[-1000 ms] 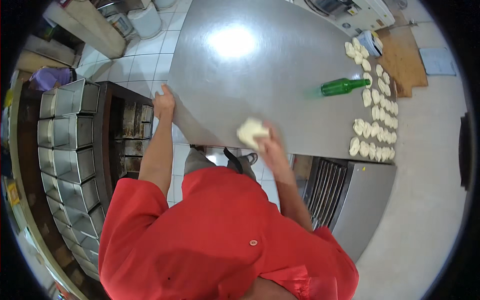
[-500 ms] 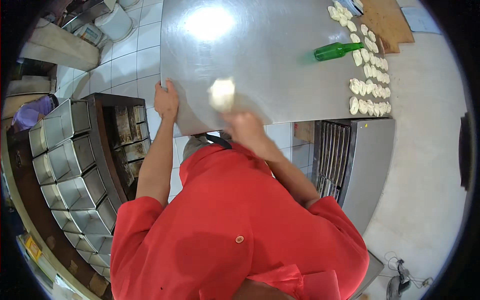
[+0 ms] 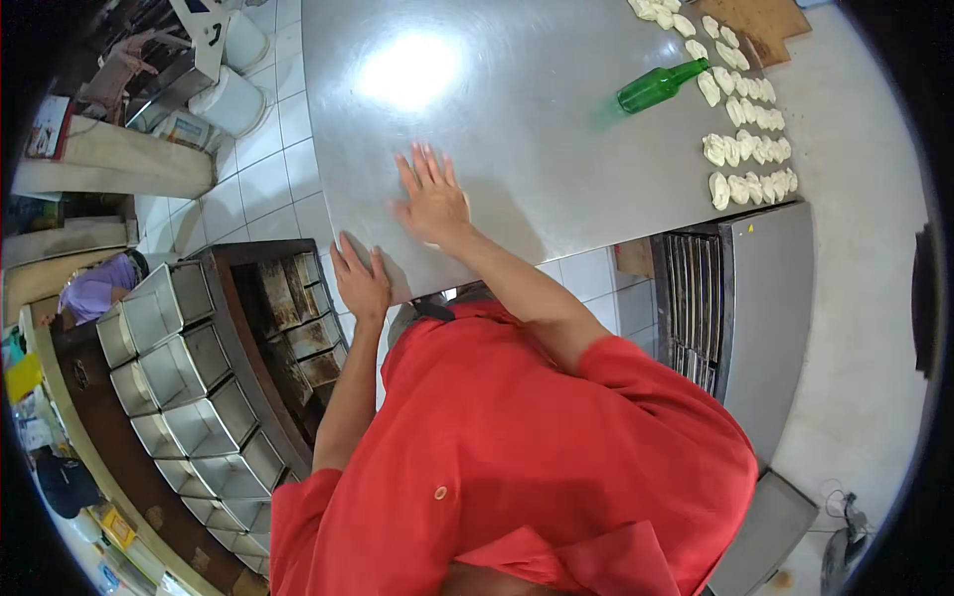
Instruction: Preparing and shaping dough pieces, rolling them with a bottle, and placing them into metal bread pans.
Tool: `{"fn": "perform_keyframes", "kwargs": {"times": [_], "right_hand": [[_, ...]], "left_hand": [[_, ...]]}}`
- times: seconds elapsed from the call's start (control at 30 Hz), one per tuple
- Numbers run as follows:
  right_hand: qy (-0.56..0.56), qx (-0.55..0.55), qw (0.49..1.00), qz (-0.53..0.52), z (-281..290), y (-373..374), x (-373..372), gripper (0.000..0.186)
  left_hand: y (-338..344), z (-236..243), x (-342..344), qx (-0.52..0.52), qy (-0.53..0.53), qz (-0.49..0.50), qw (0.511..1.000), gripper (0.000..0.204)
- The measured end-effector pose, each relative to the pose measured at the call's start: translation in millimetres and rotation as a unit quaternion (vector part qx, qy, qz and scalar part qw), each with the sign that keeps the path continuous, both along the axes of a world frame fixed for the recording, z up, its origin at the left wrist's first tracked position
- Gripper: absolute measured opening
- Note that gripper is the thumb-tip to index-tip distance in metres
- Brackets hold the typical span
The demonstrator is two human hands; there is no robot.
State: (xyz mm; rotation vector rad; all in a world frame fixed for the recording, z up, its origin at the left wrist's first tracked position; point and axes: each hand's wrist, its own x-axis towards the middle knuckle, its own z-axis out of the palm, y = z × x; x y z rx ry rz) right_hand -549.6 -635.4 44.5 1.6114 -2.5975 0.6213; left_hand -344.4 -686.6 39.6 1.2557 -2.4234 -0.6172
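Observation:
My right hand (image 3: pixel 434 207) lies flat on the steel table (image 3: pixel 537 179), palm down with its fingers spread. Beneath it is a piece of dough (image 3: pixel 467 205), mostly covered; only slivers of pale edge show beside the palm. At the table's near left corner rests my left hand (image 3: pixel 363 286), fingers apart on the edge, holding nothing. A green glass bottle (image 3: pixel 649 91) lies on its side farther right, its neck toward rows of shaped dough pieces (image 3: pixel 747 149) along the right edge.
Left of me stands a dark rack with metal loaf pans (image 3: pixel 189 363) stacked on it. A cabinet of trays (image 3: pixel 693 298) stands under the table's right side. White buckets (image 3: pixel 229 102) sit on the tiled floor, and a wooden board (image 3: pixel 760 30) lies at far right.
My right hand has moved forward and left, from beside the dough lump to flat on top of it. My left hand stays at the table edge, its fingers now more spread. The view has shifted.

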Motion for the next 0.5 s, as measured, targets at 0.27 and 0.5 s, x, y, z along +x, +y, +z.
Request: {"fn": "perform_keyframes", "kwargs": {"times": [0.27,0.5], "right_hand": [[-0.241,-0.052,0.968,-0.039,-6,-41,-18,0.091],[-0.25,-0.114,0.961,0.016,97,8,-169,0.054]], "left_hand": [[20,15,-26,0.019,0.048,-0.065,0.997,0.069],[53,26,-57,-0.016,-0.071,-0.303,0.95,0.065]]}}
